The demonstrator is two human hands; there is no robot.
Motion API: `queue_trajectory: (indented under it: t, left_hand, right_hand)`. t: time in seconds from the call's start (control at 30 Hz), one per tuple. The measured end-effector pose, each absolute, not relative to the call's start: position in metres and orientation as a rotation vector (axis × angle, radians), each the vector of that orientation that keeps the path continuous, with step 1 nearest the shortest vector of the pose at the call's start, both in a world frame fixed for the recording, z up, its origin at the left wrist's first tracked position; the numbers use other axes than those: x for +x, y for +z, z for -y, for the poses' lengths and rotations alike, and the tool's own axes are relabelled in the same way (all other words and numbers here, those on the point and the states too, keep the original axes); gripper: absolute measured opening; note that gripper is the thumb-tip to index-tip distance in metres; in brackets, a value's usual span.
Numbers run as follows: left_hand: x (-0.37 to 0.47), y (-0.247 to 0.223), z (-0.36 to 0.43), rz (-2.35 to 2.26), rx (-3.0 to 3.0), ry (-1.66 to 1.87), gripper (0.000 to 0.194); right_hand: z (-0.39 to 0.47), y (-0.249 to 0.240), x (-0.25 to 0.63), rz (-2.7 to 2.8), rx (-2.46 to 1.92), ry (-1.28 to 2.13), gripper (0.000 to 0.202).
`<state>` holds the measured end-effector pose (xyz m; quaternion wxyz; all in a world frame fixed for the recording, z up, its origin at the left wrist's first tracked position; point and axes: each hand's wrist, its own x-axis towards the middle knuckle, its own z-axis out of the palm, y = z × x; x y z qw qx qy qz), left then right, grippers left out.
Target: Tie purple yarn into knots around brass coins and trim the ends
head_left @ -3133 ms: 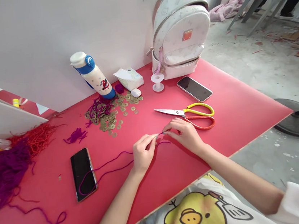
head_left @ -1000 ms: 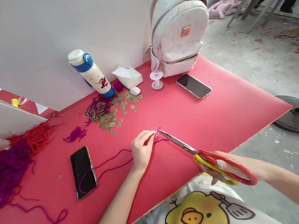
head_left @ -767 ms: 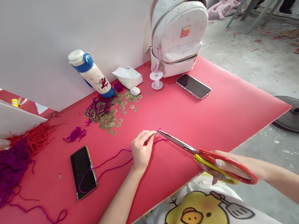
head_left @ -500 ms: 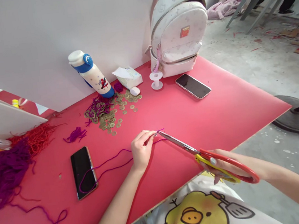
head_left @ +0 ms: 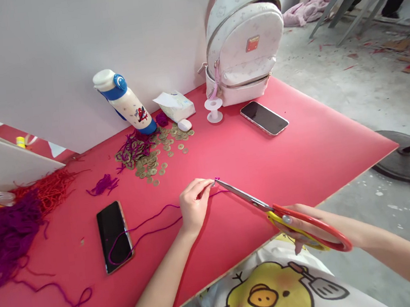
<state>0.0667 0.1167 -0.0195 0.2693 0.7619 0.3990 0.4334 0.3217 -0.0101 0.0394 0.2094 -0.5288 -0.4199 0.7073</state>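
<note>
Thin purple yarn (head_left: 150, 226), w/ left hand (head_left: 193, 207) pinching its end; right hand (head_left: 303, 226) grips scissors (head_left: 271, 209). Blades now closed at the tip; loose bit beyond gone.

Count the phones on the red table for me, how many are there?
2. One phone lies near the left hand, with purple yarn running across it. The other phone lies in front of the backpack. None seems hidden.

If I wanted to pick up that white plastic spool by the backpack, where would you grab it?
Pinch the white plastic spool at its narrow waist, coming from the side facing the open red tabletop. It stands upright, and its wider top and bottom flanges should stop fingers slipping.
</note>
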Motion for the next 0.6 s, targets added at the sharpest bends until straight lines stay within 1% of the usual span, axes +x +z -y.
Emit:
queue_trajectory:
  t: [0.13,0.27,0.4,0.47,0.6]
  left_hand:
    - [0.067,-0.019,-0.116,-1.081,2.053,1.174,0.013]
    - [0.067,-0.018,-0.115,-1.088,2.055,1.190,0.013]
    - [0.067,-0.015,-0.114,-1.115,2.016,1.208,0.012]
    - [0.067,-0.015,-0.115,-1.112,1.997,1.202,0.012]
    - [0.067,-0.017,-0.116,-1.113,1.973,1.188,0.013]
  right_hand:
    - [0.014,0.031,0.325,1.183,-1.431,1.944,0.069]
    - [0.017,0.028,0.324,1.151,-1.405,1.951,0.060]
    - [0.016,0.028,0.320,1.085,-1.560,1.940,0.051]
    - [0.016,0.027,0.319,1.069,-1.603,1.938,0.051]
    - [0.016,0.025,0.320,1.060,-1.510,1.983,0.052]
